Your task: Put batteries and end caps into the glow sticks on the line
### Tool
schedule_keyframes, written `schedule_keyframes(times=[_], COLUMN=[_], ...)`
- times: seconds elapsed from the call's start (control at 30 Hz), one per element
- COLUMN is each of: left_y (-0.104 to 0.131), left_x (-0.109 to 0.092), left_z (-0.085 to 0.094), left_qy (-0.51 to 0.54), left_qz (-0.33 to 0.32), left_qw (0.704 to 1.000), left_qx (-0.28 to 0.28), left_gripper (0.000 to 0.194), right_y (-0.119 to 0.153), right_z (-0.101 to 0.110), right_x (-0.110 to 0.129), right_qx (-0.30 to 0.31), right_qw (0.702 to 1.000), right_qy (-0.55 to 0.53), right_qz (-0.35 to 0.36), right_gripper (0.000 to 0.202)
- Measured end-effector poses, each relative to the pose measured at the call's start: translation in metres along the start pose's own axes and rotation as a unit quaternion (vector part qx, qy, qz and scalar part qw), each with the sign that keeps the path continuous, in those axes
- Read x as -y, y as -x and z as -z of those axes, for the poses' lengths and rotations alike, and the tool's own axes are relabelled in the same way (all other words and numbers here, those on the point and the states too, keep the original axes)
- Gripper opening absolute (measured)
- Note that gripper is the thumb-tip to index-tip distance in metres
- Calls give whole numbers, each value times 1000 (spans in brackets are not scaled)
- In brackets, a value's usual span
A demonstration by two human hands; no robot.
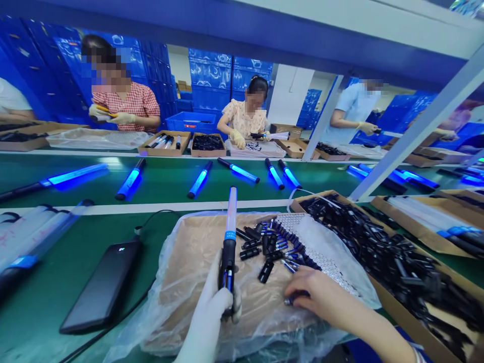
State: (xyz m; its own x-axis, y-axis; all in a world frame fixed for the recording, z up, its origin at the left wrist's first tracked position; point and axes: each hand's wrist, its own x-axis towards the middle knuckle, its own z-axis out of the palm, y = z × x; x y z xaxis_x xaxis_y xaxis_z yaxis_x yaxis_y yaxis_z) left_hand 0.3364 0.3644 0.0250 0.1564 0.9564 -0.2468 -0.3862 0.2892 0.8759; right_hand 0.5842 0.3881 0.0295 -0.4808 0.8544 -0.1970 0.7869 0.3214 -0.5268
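My left hand (219,302), in a white glove, is wrapped round the black handle of a light stick (229,242). The stick stands nearly upright with its clear tube at the top, and batteries show in the open handle. My bare right hand (312,290) is low over the right part of a plastic-lined tray (189,257), its fingers closed round a small dark cylinder, seemingly a battery. Beyond it lie loose blue batteries (282,242) and several black plastic parts (266,271). Packed batteries (321,252) fill the tray's right side.
A box of black parts (381,242) stands at the right. At the left lie a black power bank (102,287) with a cable and unlit clear sticks (41,232). Lit blue sticks (199,179) lie on the green belt (166,176). People with gloved hands work beyond it.
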Motion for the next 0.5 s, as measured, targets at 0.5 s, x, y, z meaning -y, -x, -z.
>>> schedule_keyframes(times=[0.5], left_y=[0], left_x=[24], left_z=[12], left_qy=[-5], left_qz=[-14], left_qw=[998], left_qx=[-58], left_gripper=[66], right_y=[-18], right_z=[-19], right_x=[77], right_qx=[-350], right_qw=[906], right_qy=[-220], right_qz=[86], right_gripper=[18])
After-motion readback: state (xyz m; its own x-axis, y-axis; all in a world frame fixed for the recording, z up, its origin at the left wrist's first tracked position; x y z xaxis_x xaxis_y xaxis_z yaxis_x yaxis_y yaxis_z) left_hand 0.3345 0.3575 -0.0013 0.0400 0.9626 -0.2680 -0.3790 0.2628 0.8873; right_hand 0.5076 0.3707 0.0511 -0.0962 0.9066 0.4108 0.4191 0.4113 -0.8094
